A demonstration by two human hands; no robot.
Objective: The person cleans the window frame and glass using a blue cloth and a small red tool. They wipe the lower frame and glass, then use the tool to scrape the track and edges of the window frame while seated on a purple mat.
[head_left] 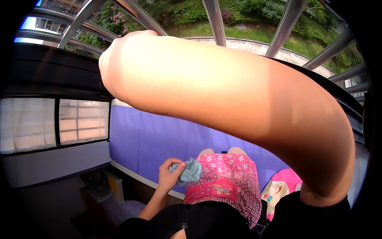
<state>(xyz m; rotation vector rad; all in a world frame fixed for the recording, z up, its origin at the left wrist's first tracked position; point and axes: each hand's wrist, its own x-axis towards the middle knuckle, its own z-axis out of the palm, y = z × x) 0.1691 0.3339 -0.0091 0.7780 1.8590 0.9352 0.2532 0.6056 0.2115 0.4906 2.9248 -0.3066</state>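
Note:
My left hand (169, 175) is low in the middle of the view, closed on a crumpled light blue cloth (190, 171), next to my lap in a pink checked garment (227, 179). My right forearm (238, 103) sweeps across the picture from the lower right up to the upper left. It ends at the wrist near the dark window frame (51, 71). The right hand (115, 51) is bent away behind the wrist, and its fingers are hidden.
A purple ribbed mat (143, 139) covers the ledge under me. Metal window bars (215, 18) fan overhead, with greenery and a curved path outside. Frosted panes (81, 119) are at the left, a pink cushion (284, 185) at the right, and dim boxes (105, 187) below.

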